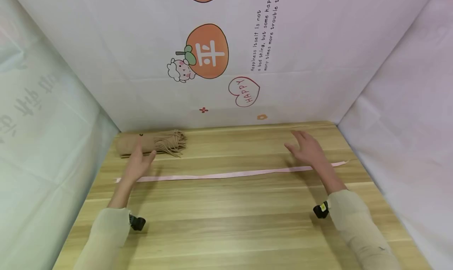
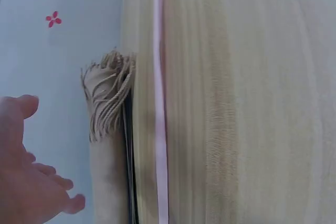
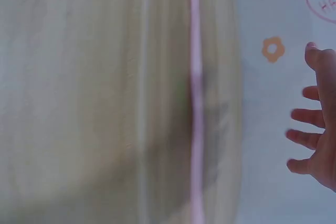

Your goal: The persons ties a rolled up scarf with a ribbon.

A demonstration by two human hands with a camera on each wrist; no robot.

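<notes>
A brown fringed scarf (image 1: 136, 145), rolled or folded into a bundle, lies at the back left of the table, its tassels (image 2: 107, 95) toward the middle. In the head view my left hand (image 1: 138, 165) is over the near side of the scarf, fingers spread; whether it touches is hard to tell, though the left wrist view shows it apart. My right hand (image 1: 307, 147) hovers at the back right, fingers relaxed and holding nothing. A long pink strip (image 1: 226, 175) runs across the table from left to right, passing beneath both arms.
The wooden table (image 1: 219, 222) is bounded by a printed white cloth (image 1: 148, 57) at the back and white cloths at both sides. A dark edge (image 2: 129, 171) shows along the scarf in the left wrist view. Small black cameras (image 1: 137, 222) sit on both wrists.
</notes>
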